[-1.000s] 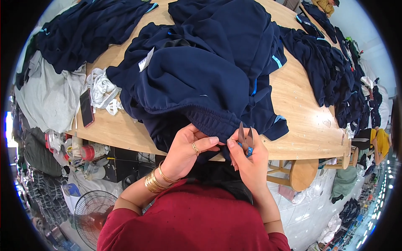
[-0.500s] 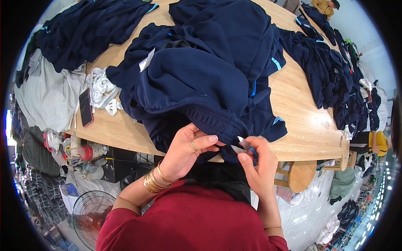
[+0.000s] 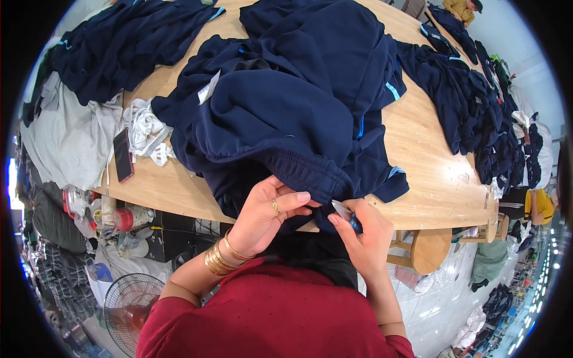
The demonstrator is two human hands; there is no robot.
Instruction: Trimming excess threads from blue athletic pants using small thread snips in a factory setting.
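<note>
A pile of dark navy garments (image 3: pixel 292 101) with light blue trim lies on the wooden table (image 3: pixel 436 173). My left hand (image 3: pixel 265 212), with a ring and gold bangles, pinches the ribbed hem of the top garment at the table's near edge. My right hand (image 3: pixel 364 235) holds small blue-handled thread snips (image 3: pixel 346 213), their metal tip pointing at the hem just right of my left thumb. The two hands are almost touching.
A dark phone (image 3: pixel 123 155) and a heap of white fabric strips (image 3: pixel 146 131) lie at the table's left. More navy garments (image 3: pixel 471 101) run along the right side. Grey cloth (image 3: pixel 65 137) hangs off the left edge. A fan (image 3: pixel 128 307) stands on the floor; a wooden stool (image 3: pixel 427 250) is at right.
My right hand turned the snips from upright to lying low, tip toward the hem, and moved closer to my left hand. My left hand keeps its pinch on the hem.
</note>
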